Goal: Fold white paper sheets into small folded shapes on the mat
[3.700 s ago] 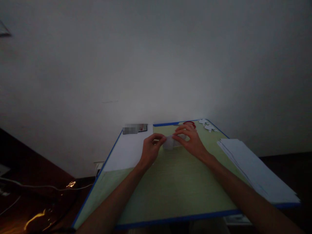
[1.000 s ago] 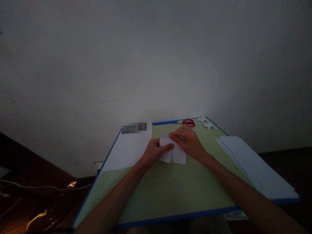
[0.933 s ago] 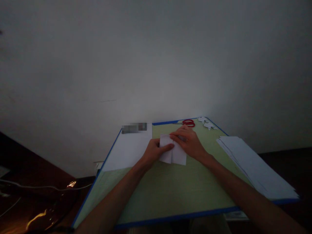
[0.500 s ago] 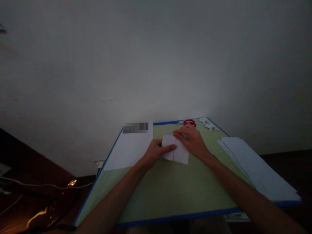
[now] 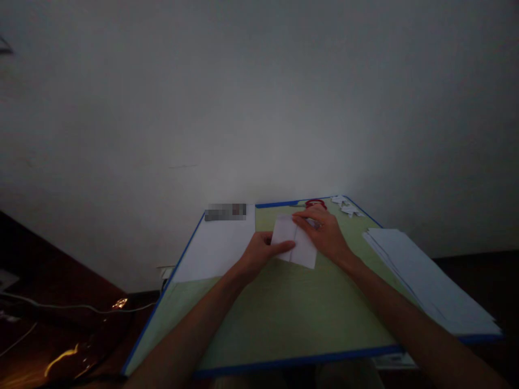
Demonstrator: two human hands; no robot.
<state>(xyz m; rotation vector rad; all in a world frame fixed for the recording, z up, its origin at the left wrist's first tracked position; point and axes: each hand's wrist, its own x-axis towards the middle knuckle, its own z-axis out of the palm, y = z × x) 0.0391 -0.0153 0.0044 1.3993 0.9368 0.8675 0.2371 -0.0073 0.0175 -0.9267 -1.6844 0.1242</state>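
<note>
A small folded white paper (image 5: 298, 249) with a centre crease is held just above a green, blue-edged table (image 5: 284, 313). My left hand (image 5: 259, 254) pinches its left edge, thumb on top. My right hand (image 5: 326, 233) grips its upper right part, fingers curled over it. Both hands are closed on the paper.
A large white sheet (image 5: 217, 246) lies at the table's left rear. A stack of white sheets (image 5: 425, 281) lies along the right edge. Red scissors (image 5: 315, 203) and small paper scraps (image 5: 346, 207) sit at the far edge by the wall. Cables (image 5: 60, 308) run over dark furniture at the left.
The small folded piece was opened out into a wider creased sheet. Since half a second ago the sheet has shifted slightly up and away, with both hands keeping hold.
</note>
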